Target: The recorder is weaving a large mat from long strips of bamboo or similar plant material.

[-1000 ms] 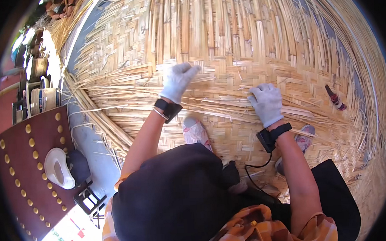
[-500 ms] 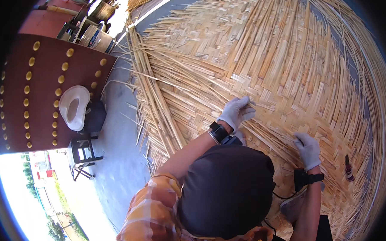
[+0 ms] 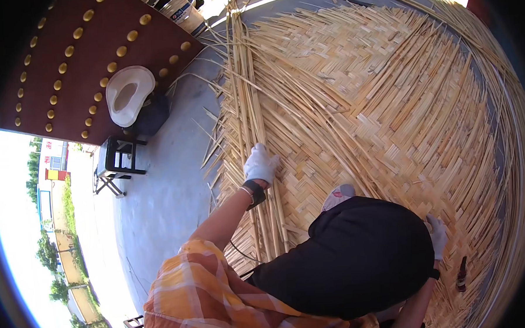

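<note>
A large woven mat of split reeds [image 3: 390,135] spreads over the floor in front of me, its pale strips crossing in a herringbone pattern. My left hand [image 3: 261,165], in a white glove, is closed around a bundle of long loose reed strips [image 3: 244,88] along the mat's left side. My right hand [image 3: 438,237], also gloved, is low beside my black-trousered knee [image 3: 366,256], over the mat. The knee covers part of it, so its grip cannot be made out. Near it lies a small dark tool with a reddish handle [image 3: 461,275].
To the left, a white hat-like object [image 3: 129,96] rests by a brown panel with gold studs [image 3: 47,74]. A black stool [image 3: 118,155] stands on the grey floor [image 3: 164,197]. Buckets [image 3: 180,14] sit at the back. Long loose strips [image 3: 492,66] curve along the right edge.
My left hand has gone from the strips at the mat's middle to the bundle on the left. My right hand has moved down beside my knee. The whole view has shifted.
</note>
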